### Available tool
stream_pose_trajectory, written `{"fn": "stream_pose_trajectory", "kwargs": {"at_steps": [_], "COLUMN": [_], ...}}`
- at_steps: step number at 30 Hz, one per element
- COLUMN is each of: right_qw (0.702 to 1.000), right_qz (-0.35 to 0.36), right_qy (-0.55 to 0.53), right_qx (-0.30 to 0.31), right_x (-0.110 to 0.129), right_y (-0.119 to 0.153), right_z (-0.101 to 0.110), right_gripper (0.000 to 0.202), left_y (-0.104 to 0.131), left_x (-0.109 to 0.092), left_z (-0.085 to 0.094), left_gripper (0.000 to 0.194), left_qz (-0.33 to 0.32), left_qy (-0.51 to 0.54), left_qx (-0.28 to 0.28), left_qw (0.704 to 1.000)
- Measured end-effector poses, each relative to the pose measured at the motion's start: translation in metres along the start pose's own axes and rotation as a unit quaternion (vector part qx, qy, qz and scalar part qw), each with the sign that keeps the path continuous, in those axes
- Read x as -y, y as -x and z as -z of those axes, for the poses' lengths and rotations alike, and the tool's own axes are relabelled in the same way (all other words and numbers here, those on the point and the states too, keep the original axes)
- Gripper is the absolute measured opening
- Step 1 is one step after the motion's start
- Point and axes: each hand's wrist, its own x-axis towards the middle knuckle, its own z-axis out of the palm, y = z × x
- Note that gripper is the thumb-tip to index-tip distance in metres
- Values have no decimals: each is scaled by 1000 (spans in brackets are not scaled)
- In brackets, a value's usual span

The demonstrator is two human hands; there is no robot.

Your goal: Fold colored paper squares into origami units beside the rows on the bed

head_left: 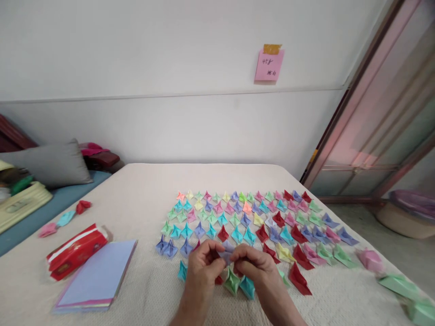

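Observation:
Between my two hands is a small folded paper boat (227,252) in pale lilac. My left hand (204,265) pinches one side of it with thumb and forefinger, while my right hand (255,266) grips the opposite side, fingers curled. Some of the paper is hidden behind the fingertips. Below and around the hands stand similar folded shapes: a green one (232,281), a turquoise one (248,287) and a dark red one (299,280). Rows of several more, in many colours, spread across the cloth beyond.
The table's cream cloth (146,203) reaches the wall. At left lie a stack of coloured paper (98,276), a red packet (77,251) and small folded pieces (65,218). Larger folded pieces (399,286) lie near the right edge. A pink note (269,66) is taped to the wall.

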Motion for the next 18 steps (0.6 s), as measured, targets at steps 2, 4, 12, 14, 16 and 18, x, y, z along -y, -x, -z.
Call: {"fn": "stream_pose_trajectory", "kwargs": {"at_steps": [2,4,12,14,16,18], "right_qw": [999,999,997,997,997,996], "right_qz": [-17,-32,-42,-47,-51,-47], "right_qy": [-30,-16,51,46,55,74], "right_qx": [4,12,34,37,37,27], "right_x": [2,3,-5,-6,-6,-6], "right_y": [0,0,-4,-4,-4,-3], "right_z": [2,4,2,1,-1,-3], "right_gripper": [19,16,28,28,26,23], "left_y": [-1,0,6,5,3,1], "left_x": [-2,-4,-6,-5,-4,-2], "left_z": [0,-1,-1,-1,-1,-1], "left_gripper": [10,13,29,29,30,30], "left_qz": [-19,-40,-23,-22,-24,-24], "left_qy": [-13,-24,-2,-4,-7,-8], "left_qx": [-4,1,-8,-7,5,21], "left_qw": [1000,999,1000,1000,1000,999]}}
